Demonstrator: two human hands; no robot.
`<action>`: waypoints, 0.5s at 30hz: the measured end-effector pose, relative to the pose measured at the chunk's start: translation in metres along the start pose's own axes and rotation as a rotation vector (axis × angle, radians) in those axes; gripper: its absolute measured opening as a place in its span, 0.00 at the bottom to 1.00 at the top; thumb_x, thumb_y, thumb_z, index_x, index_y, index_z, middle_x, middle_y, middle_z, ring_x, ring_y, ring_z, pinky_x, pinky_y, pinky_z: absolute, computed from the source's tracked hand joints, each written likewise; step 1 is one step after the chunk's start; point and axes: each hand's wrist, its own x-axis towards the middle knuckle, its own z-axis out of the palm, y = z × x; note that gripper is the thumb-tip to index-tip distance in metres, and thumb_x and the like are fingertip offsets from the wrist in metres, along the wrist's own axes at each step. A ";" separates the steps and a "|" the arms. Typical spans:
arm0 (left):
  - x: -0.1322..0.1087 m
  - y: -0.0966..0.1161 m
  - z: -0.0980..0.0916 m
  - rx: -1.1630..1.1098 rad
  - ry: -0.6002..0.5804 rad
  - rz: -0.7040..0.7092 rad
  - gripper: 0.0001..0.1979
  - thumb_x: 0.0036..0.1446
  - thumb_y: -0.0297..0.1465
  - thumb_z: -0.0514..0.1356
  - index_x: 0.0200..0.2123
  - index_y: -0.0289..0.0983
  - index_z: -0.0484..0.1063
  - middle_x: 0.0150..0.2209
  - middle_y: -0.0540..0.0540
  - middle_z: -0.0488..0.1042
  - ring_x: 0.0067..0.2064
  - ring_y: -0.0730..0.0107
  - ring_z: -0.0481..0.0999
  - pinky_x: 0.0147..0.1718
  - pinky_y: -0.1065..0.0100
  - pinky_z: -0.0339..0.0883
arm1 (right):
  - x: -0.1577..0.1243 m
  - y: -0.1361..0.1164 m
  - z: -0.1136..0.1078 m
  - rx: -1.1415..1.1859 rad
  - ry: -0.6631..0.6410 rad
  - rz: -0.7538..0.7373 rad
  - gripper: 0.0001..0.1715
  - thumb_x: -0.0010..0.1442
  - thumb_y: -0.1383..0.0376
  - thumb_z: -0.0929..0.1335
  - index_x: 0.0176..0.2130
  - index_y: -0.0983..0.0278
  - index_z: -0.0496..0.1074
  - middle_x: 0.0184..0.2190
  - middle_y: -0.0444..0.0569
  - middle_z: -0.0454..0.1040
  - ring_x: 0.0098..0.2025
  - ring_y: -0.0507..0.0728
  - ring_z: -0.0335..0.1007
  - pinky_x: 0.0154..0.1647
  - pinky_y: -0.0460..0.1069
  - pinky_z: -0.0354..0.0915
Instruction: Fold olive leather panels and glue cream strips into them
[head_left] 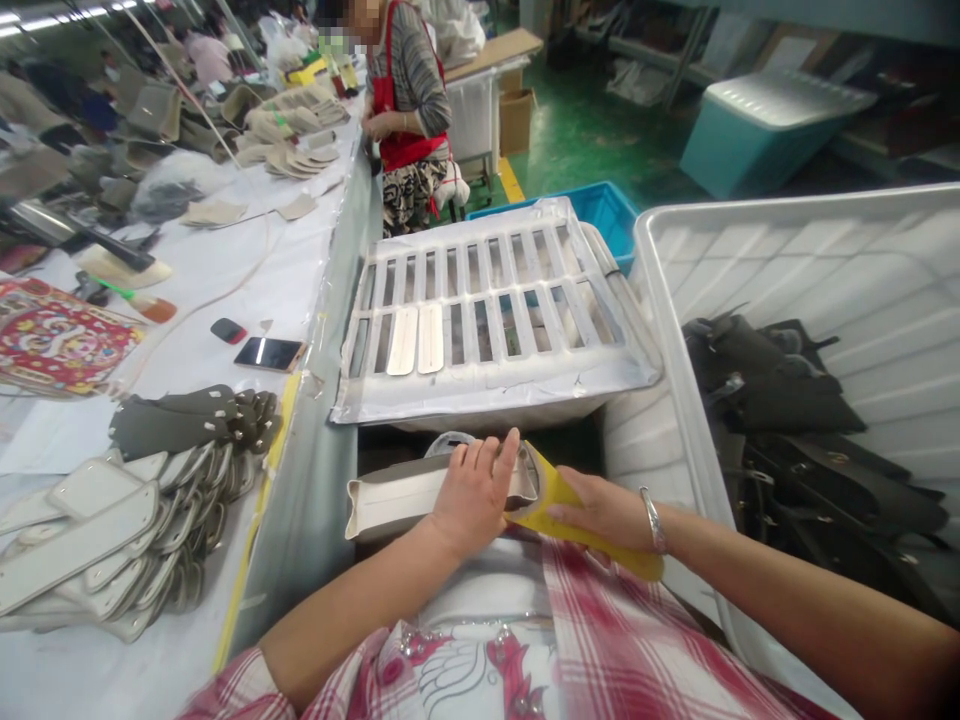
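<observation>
A long bag piece [401, 498] lies crosswise in front of my body, its pale inner side up with a seam along it and darker edges. My left hand [474, 497] grips it near its right end, fingers over the far edge. My right hand [596, 510] is closed on a yellow tool [550, 490], flat and curved, resembling a large shoehorn. The tool's wide end meets the right end of the bag piece; whether it reaches inside I cannot tell. Its narrower end points toward my right forearm.
A white slotted rack [480, 380] holding two pale strips [417, 340] stands ahead. On the left table are stacked pale panels [105, 510], dark pieces [180, 420] and a phone [268, 353]. To the right is a white bin [667, 370] with dark bags [795, 400]. A co-worker [412, 90] stands beyond.
</observation>
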 end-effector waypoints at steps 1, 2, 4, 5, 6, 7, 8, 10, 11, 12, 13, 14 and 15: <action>0.000 -0.001 0.000 -0.007 0.001 0.003 0.45 0.47 0.30 0.56 0.64 0.29 0.35 0.56 0.34 0.59 0.56 0.51 0.58 0.55 0.53 0.48 | 0.000 -0.002 0.000 -0.021 -0.001 0.028 0.14 0.58 0.58 0.62 0.41 0.64 0.61 0.27 0.48 0.74 0.20 0.52 0.66 0.17 0.47 0.62; 0.000 -0.002 0.001 -0.012 0.001 0.007 0.45 0.47 0.30 0.56 0.64 0.30 0.35 0.56 0.33 0.59 0.56 0.51 0.58 0.55 0.53 0.48 | 0.001 -0.003 -0.001 -0.020 -0.013 0.053 0.14 0.58 0.59 0.62 0.42 0.64 0.62 0.27 0.48 0.74 0.20 0.52 0.66 0.18 0.47 0.62; 0.000 -0.004 0.002 -0.016 0.002 0.021 0.45 0.47 0.29 0.56 0.64 0.30 0.35 0.56 0.33 0.59 0.56 0.50 0.58 0.55 0.52 0.48 | 0.002 -0.004 -0.001 -0.043 -0.019 0.036 0.12 0.59 0.61 0.61 0.43 0.63 0.63 0.25 0.46 0.73 0.21 0.52 0.66 0.18 0.47 0.61; 0.000 -0.006 0.002 -0.018 0.002 0.029 0.45 0.47 0.29 0.56 0.64 0.30 0.34 0.56 0.33 0.59 0.56 0.50 0.58 0.54 0.52 0.49 | 0.003 -0.004 -0.002 -0.064 -0.009 -0.006 0.11 0.59 0.62 0.61 0.43 0.62 0.63 0.24 0.46 0.73 0.21 0.52 0.65 0.19 0.47 0.60; 0.000 -0.007 0.002 -0.020 0.003 0.036 0.45 0.47 0.29 0.56 0.64 0.31 0.34 0.56 0.32 0.59 0.56 0.49 0.58 0.54 0.52 0.49 | 0.004 -0.005 -0.002 -0.073 -0.003 -0.051 0.11 0.59 0.63 0.61 0.43 0.62 0.64 0.23 0.45 0.72 0.21 0.52 0.65 0.19 0.47 0.60; 0.000 -0.008 0.002 -0.021 0.006 0.041 0.45 0.48 0.30 0.56 0.64 0.31 0.34 0.55 0.32 0.59 0.56 0.49 0.58 0.54 0.52 0.49 | 0.005 -0.005 -0.002 -0.058 -0.001 -0.078 0.10 0.59 0.64 0.61 0.43 0.62 0.64 0.23 0.45 0.72 0.20 0.52 0.64 0.19 0.47 0.60; 0.000 -0.009 0.002 -0.023 0.011 0.043 0.45 0.48 0.30 0.56 0.64 0.32 0.34 0.55 0.32 0.59 0.56 0.49 0.58 0.54 0.51 0.49 | 0.005 -0.006 -0.002 -0.014 -0.011 -0.064 0.10 0.59 0.65 0.61 0.43 0.62 0.63 0.22 0.45 0.71 0.20 0.52 0.64 0.18 0.47 0.60; 0.001 -0.010 0.003 -0.024 0.020 0.044 0.44 0.49 0.31 0.57 0.64 0.32 0.34 0.55 0.32 0.59 0.56 0.49 0.58 0.54 0.51 0.50 | 0.006 -0.010 -0.002 0.122 -0.057 0.068 0.11 0.58 0.63 0.62 0.43 0.63 0.61 0.22 0.44 0.71 0.17 0.51 0.62 0.15 0.46 0.59; 0.001 -0.011 0.003 -0.023 0.022 0.044 0.44 0.50 0.31 0.57 0.64 0.32 0.35 0.55 0.32 0.59 0.56 0.49 0.58 0.54 0.51 0.50 | 0.006 -0.013 -0.002 0.191 -0.083 0.158 0.12 0.58 0.61 0.62 0.43 0.63 0.59 0.21 0.43 0.70 0.15 0.50 0.61 0.13 0.45 0.59; 0.001 -0.012 0.003 -0.022 0.024 0.045 0.44 0.50 0.31 0.57 0.64 0.32 0.35 0.55 0.32 0.59 0.56 0.48 0.58 0.53 0.51 0.50 | 0.007 -0.015 -0.002 0.249 -0.102 0.238 0.14 0.58 0.60 0.62 0.43 0.63 0.58 0.21 0.42 0.69 0.14 0.49 0.60 0.11 0.44 0.58; 0.002 -0.012 0.003 -0.021 0.026 0.047 0.44 0.50 0.31 0.57 0.64 0.32 0.35 0.55 0.31 0.59 0.56 0.48 0.59 0.53 0.51 0.50 | 0.007 -0.016 -0.001 0.292 -0.109 0.292 0.14 0.58 0.59 0.62 0.43 0.63 0.57 0.20 0.41 0.68 0.13 0.49 0.59 0.10 0.44 0.57; 0.002 -0.012 0.003 -0.017 0.027 0.048 0.43 0.50 0.31 0.56 0.64 0.32 0.35 0.55 0.31 0.59 0.56 0.48 0.59 0.53 0.51 0.50 | 0.007 -0.016 0.000 0.322 -0.106 0.312 0.15 0.58 0.59 0.62 0.42 0.63 0.56 0.19 0.39 0.67 0.12 0.48 0.58 0.09 0.43 0.56; 0.003 -0.012 0.004 -0.011 0.030 0.049 0.42 0.51 0.31 0.56 0.64 0.32 0.35 0.55 0.31 0.59 0.56 0.48 0.59 0.53 0.50 0.50 | 0.008 -0.015 0.000 0.345 -0.092 0.296 0.15 0.58 0.59 0.62 0.42 0.63 0.56 0.19 0.39 0.66 0.11 0.47 0.57 0.09 0.43 0.55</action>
